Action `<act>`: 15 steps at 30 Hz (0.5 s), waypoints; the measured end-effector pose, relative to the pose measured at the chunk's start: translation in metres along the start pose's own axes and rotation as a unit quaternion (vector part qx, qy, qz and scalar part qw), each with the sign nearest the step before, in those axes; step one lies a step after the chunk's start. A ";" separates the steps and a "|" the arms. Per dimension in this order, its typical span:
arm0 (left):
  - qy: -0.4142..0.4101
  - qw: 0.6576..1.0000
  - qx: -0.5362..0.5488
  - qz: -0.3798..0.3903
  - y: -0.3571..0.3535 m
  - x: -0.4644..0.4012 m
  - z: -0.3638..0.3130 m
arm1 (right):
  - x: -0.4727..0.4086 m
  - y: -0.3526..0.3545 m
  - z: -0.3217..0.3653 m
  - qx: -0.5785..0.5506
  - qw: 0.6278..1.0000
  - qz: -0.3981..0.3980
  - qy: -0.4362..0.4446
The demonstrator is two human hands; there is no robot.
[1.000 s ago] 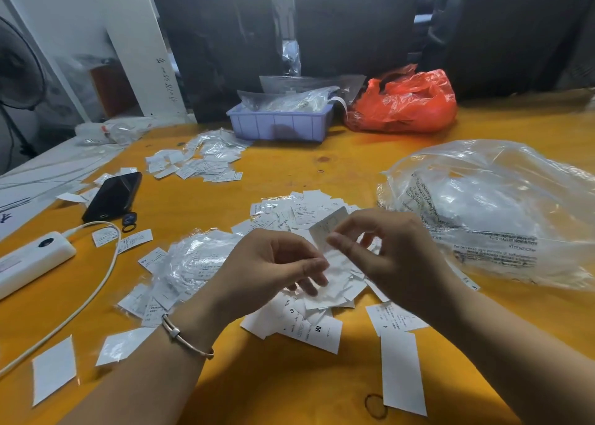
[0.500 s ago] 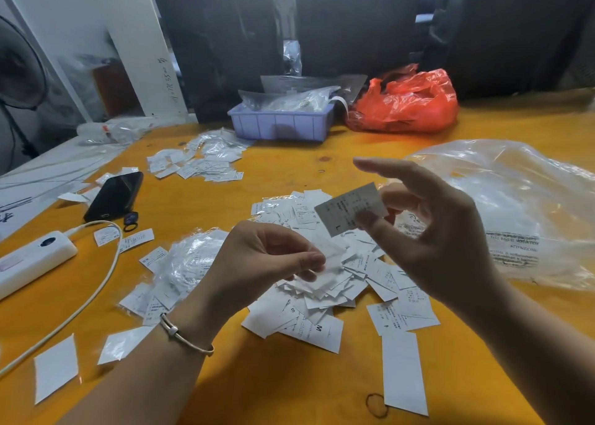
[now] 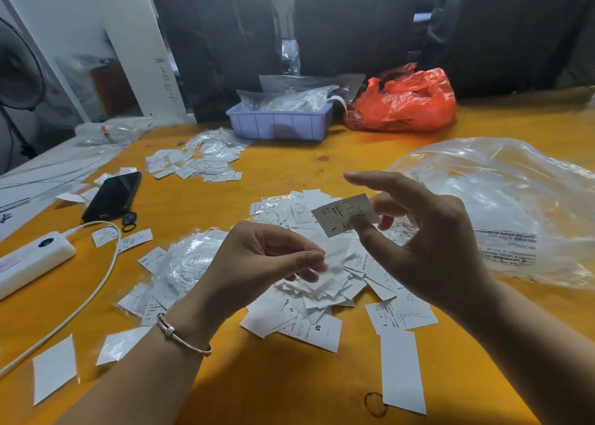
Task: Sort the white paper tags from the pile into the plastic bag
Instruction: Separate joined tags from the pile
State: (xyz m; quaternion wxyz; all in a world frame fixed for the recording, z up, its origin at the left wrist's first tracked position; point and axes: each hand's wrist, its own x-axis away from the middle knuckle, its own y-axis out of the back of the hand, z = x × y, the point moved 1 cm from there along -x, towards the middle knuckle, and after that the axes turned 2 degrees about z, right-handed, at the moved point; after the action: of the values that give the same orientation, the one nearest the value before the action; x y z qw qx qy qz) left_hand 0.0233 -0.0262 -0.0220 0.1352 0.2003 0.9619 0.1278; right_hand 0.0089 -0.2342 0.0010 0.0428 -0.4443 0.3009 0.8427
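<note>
A pile of white paper tags point(image 3: 325, 283) lies in the middle of the yellow table point(image 3: 283, 386). Above it, my right hand point(image 3: 428, 247) pinches one white tag point(image 3: 341, 213) printed with an "L" between thumb and a finger, the index finger stretched out. My left hand point(image 3: 260, 263) hovers over the pile and pinches a stack of white tags point(image 3: 335, 260) at its fingertips. A large clear plastic bag point(image 3: 502, 209) with printed warning text lies to the right, just beyond my right hand.
A second scatter of tags point(image 3: 196, 162) lies far left of centre. A black phone point(image 3: 112, 196), a white power strip point(image 3: 32, 260) with cable, a lilac bin point(image 3: 280, 123) and an orange bag point(image 3: 405, 102) stand around. Loose tags lie near the front edge.
My right hand lifted one tag off the stack held by my left hand and raised it to the right, turning its printed face toward me. My left hand stayed over the pile.
</note>
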 end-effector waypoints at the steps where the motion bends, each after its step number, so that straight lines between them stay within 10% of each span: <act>1: 0.000 1.000 0.001 0.001 0.000 0.000 0.000 | 0.000 0.000 0.000 0.001 1.000 0.003 0.003; 15: 0.019 0.999 -0.008 0.036 -0.002 0.000 0.001 | -0.001 -0.002 -0.007 0.047 0.986 0.147 0.060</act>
State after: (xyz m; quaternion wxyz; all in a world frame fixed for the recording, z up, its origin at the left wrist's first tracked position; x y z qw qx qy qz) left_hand 0.0234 -0.0275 -0.0236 0.1143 0.2312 0.9553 0.1444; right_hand 0.0149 -0.2362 -0.0018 -0.0787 -0.4421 0.4044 0.7967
